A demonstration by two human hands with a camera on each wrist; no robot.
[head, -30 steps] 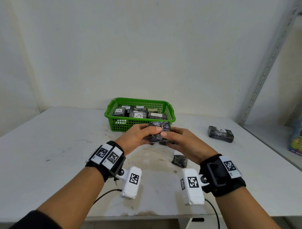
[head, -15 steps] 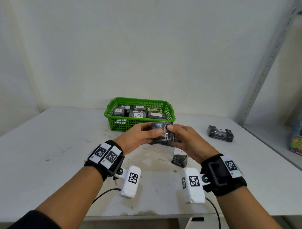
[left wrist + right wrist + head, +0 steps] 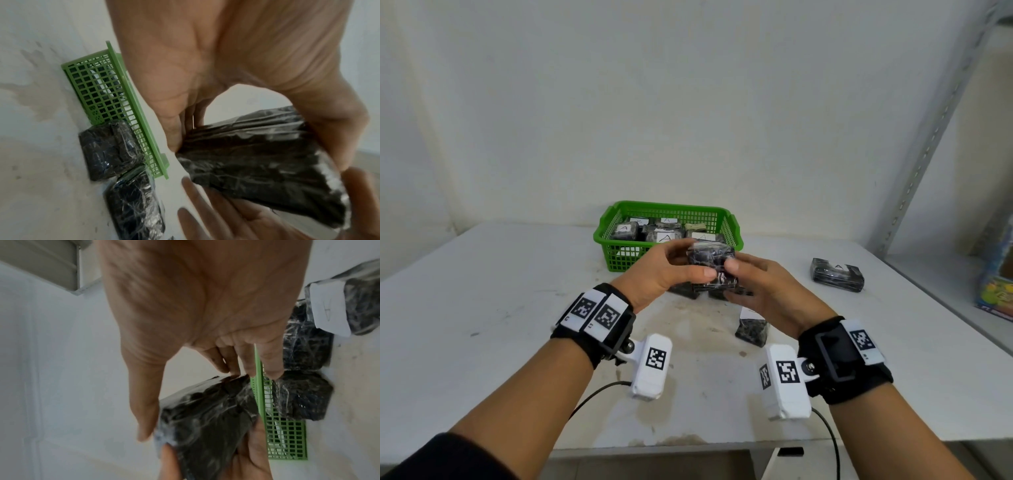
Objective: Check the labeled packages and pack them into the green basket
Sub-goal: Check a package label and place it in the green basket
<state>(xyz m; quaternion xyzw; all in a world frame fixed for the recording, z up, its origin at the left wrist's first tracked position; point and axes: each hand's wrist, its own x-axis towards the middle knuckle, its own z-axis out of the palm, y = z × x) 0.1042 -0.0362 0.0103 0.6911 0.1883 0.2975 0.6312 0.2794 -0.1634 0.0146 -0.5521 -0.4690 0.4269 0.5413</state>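
Both hands hold one dark plastic-wrapped package [image 3: 711, 263] [image 3: 257, 162] [image 3: 205, 418] above the table, just in front of the green basket [image 3: 619, 255] [image 3: 102, 91] [image 3: 285, 438]. My left hand [image 3: 671, 270] grips its left side, thumb in front and fingers behind. My right hand [image 3: 753, 284] pinches its right side. No label shows on the face turned to me. The basket holds several wrapped packages with white "A" labels [image 3: 664, 237]. Two more dark packages [image 3: 109, 151] [image 3: 302, 395] lie against the basket's front wall.
A labeled package [image 3: 751, 327] lies on the white table [image 3: 482, 308] below my right hand. Another [image 3: 837, 274] with an "A" label lies at the right. A metal shelf upright [image 3: 928, 144] and a colourful box [image 3: 996, 287] stand at the far right.
The held package has been turned in my hands and lifted slightly toward the basket. My right thumb has shifted onto its front face.
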